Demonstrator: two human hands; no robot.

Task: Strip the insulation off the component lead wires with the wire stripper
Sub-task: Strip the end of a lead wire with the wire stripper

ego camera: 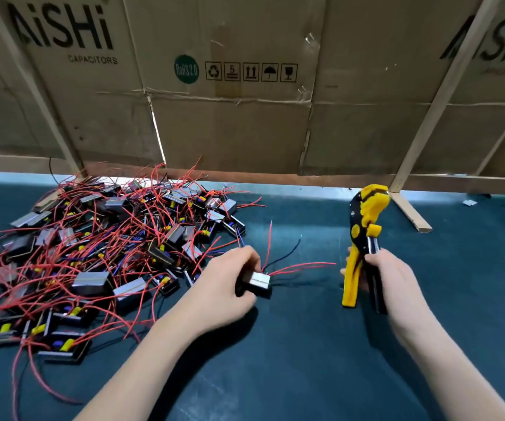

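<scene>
Left hand [230, 279] curled round a small component [257, 282] just above the desk [290, 360] — grip pinched on its body, red and dark lead wires [302, 265] fanning out to the right. Right hand [392, 281] wrapped round the handles of a yellow-and-black stripper [363, 238], held upright, head uppermost, handles only partly squeezed. Wires and stripper apart — not touching. Pile of components [99, 250] with tangled red wires at left; cardboard wall [245, 117] behind.
</scene>
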